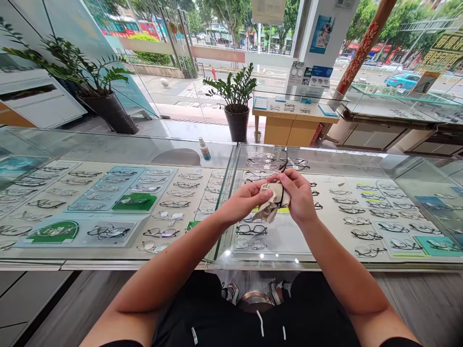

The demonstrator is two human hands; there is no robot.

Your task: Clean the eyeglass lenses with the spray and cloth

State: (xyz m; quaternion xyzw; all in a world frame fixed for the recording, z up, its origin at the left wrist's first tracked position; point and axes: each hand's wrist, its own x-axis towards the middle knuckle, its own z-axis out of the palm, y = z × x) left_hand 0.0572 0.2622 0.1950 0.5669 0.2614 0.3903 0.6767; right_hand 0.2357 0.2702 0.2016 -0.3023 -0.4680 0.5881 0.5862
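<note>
Both hands are together above the glass counter, right of the joint between two display cases. My left hand [248, 200] pinches a beige cloth [269, 202] with zigzag edges. On the other side, my right hand [297, 193] has its fingers closed on a pair of dark-framed glasses [284, 161]; one dark temple sticks up beyond the fingertips. The cloth wraps part of the glasses between the hands, and its lower corner hangs down. Most of the frame is hidden by cloth and fingers.
Rows of eyeglasses [252, 230] lie inside the glass cases [224, 193] below. A small spray bottle [204, 149] stands on the counter's far left part. Beyond are a potted plant [237, 120] and a wooden display table [289, 126].
</note>
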